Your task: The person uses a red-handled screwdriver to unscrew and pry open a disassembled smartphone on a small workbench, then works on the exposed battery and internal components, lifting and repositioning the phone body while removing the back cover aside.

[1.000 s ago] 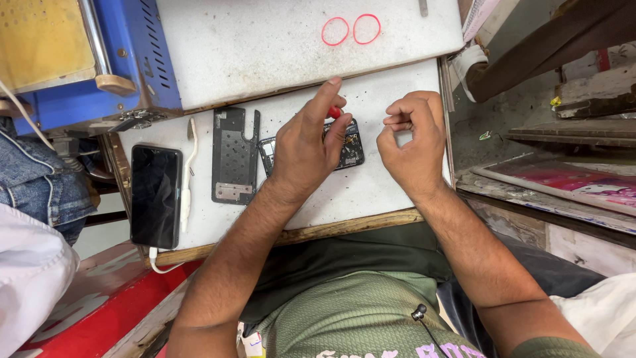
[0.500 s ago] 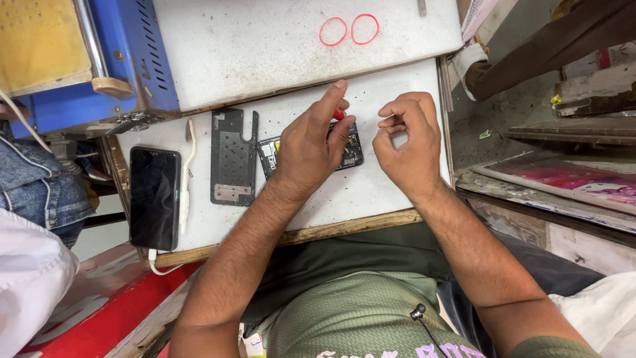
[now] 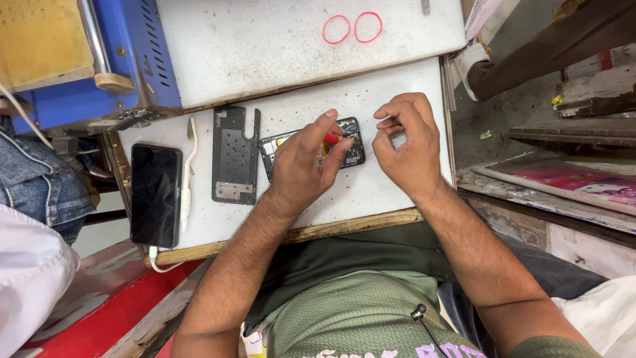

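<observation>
Left hand (image 3: 306, 167) lies over an opened phone (image 3: 351, 142) on the white worktop (image 3: 371, 199), fingers pinching a red-tipped tool (image 3: 330, 138). Right hand (image 3: 409, 149) just beside, fingers curled. Grey back cover (image 3: 234, 156) and dark phone (image 3: 156, 194) lie left.

- Left hand (image 3: 303, 166): bare, no glove, no ring or watch visible; wrist uncovered.
- Right hand (image 3: 405, 149): bare too, no glove, no ring, no wristband.
- Both forearms uncovered up to the frame's lower edge, with dark hair along them; no long sleeves.
- Short sleeve edge, olive green, just visible at the right upper arm in the bottom right corner.
- Torso: olive-green T-shirt, ribbed-looking knit, with light and purple lettering partly cut off at the bottom edge.
- Small black clip-on piece, like a microphone, sits on the chest of the shirt.
- Lap: dark green fabric below the shirt hem.
</observation>
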